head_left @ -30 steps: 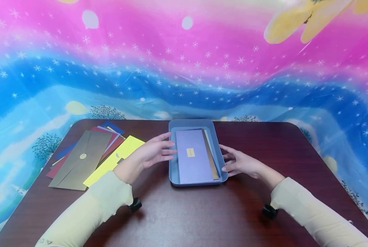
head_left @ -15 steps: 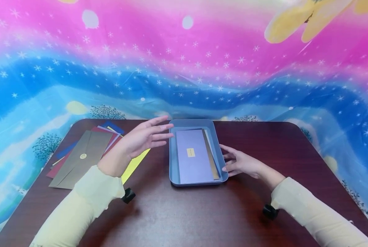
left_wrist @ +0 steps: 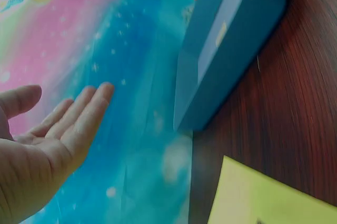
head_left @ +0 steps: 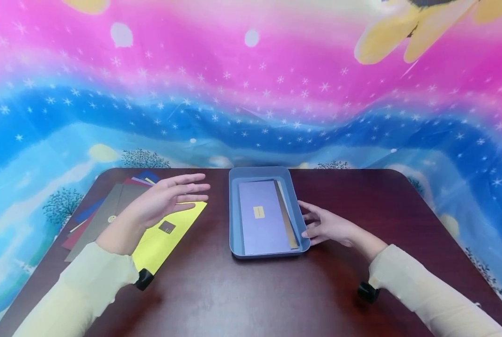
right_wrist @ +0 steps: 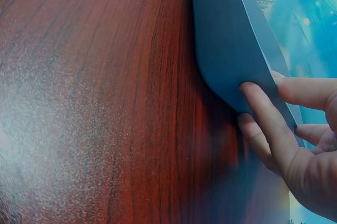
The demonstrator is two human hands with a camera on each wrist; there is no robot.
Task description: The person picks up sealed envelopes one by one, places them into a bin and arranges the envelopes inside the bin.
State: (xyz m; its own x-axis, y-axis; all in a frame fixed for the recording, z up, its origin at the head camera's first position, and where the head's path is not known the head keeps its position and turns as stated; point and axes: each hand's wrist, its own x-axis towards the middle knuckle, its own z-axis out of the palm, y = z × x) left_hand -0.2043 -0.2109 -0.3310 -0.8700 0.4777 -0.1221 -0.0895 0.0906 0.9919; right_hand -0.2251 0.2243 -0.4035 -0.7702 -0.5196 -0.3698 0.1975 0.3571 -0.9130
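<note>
Taking the blue-grey rectangular tray (head_left: 259, 173) as our dial, with twelve at the far edge of the dark red-brown wood-grain table (head_left: 234, 299), we see the left hand (head_left: 156, 203) at nine o'clock, well apart from the tray. It is wide, fingers extended, raised over the bright yellow paper envelope (head_left: 168, 245) with a dark square label (head_left: 167, 227). Farther out towards nine, partly hidden by that arm, we find a grey-brown paper envelope (head_left: 91, 234) on top of red and blue ones.

The right hand (head_left: 331, 226) sits between three and four o'clock, fingers spread and slightly bent, fingertips touching the tray's outer wall. Inside the tray lies a pale lilac paper envelope (head_left: 263, 234) with a small yellowish label (head_left: 258, 212); a tan edge (head_left: 290, 229) shows along its three o'clock side.
</note>
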